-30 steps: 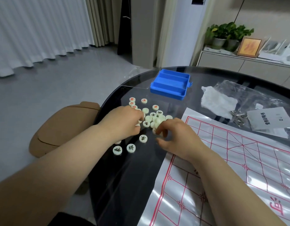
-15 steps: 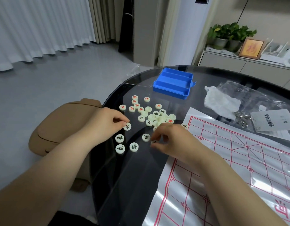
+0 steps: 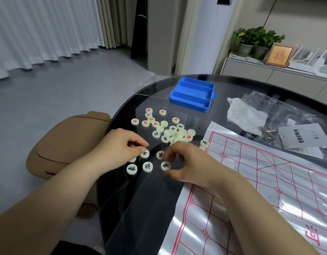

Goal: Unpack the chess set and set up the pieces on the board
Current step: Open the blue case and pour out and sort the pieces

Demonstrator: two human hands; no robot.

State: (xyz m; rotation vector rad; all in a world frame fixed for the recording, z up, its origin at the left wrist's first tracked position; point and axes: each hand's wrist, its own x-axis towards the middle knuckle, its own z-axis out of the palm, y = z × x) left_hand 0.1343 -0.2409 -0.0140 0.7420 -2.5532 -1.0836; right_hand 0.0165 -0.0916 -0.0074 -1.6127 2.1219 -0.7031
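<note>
— What can be read here?
— Characters on round pieces, all nearer than the blue box (image 3: 193, 95). Closest to it are the red 仕 piece (image 3: 162, 112) and red 馬 piece (image 3: 145, 123). Farther off are the black 炮 piece (image 3: 156, 134), black 士 piece (image 3: 145, 153), black 象 piece (image 3: 131, 169) and black 将 piece (image 3: 147, 166).
— Anything else?
— The white card (image 3: 302, 137), right of the box, reads 使用说明书. The board (image 3: 251, 181) has a red character far from the box, cut off.

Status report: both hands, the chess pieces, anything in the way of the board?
Left hand touching a black-marked piece; right hand curled over second piece, grip unclear. Pieces heaped beside board, none set up. Leaflet at board's far edge.
</note>
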